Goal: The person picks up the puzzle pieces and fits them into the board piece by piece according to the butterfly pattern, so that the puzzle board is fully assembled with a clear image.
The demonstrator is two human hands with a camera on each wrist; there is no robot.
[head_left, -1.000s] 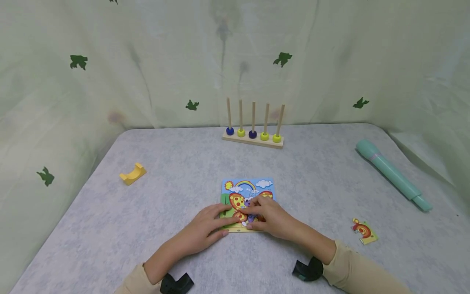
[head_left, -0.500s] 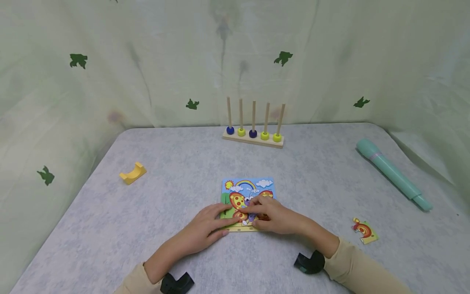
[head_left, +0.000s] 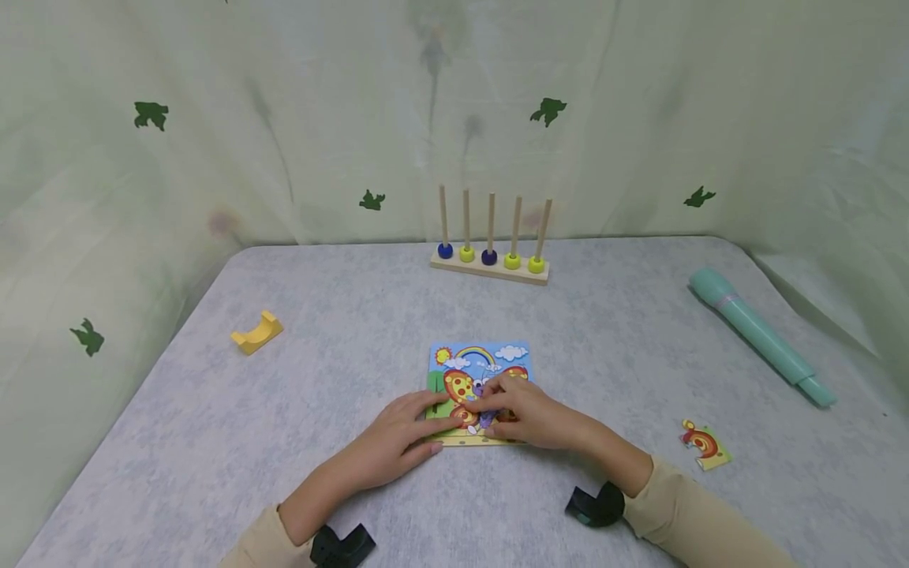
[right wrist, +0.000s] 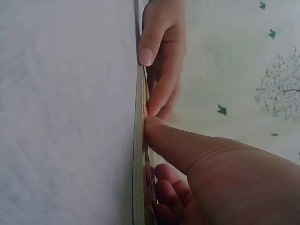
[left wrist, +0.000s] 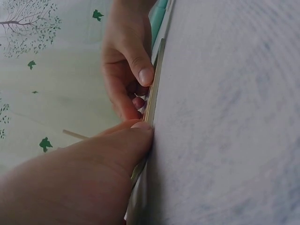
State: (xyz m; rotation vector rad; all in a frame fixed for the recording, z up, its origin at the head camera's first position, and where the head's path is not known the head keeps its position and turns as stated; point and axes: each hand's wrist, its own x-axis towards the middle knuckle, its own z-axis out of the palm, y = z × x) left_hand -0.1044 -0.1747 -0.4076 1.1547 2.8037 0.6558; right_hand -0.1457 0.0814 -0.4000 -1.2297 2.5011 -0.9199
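A butterfly jigsaw puzzle in a thin tray lies flat on the table in the head view, with a rainbow and sun along its top. My left hand rests on its left side, fingers stretched over the picture, thumb at the lower left corner. From the right, my right hand touches the butterfly's middle with its index finger and thumb; its other fingers are bent. The right hand covers part of the right wings. Both wrist views show the puzzle's edge side-on, thumbs against it. A loose puzzle piece lies to the right.
At the back stands a wooden peg rack with blue and yellow beads. A yellow curved block lies at left, a teal microphone-shaped toy at right. Fabric hangs behind the table.
My right thumb has shifted slightly to the right on the puzzle's lower part. The left hand stays in place, and the loose piece has not moved.
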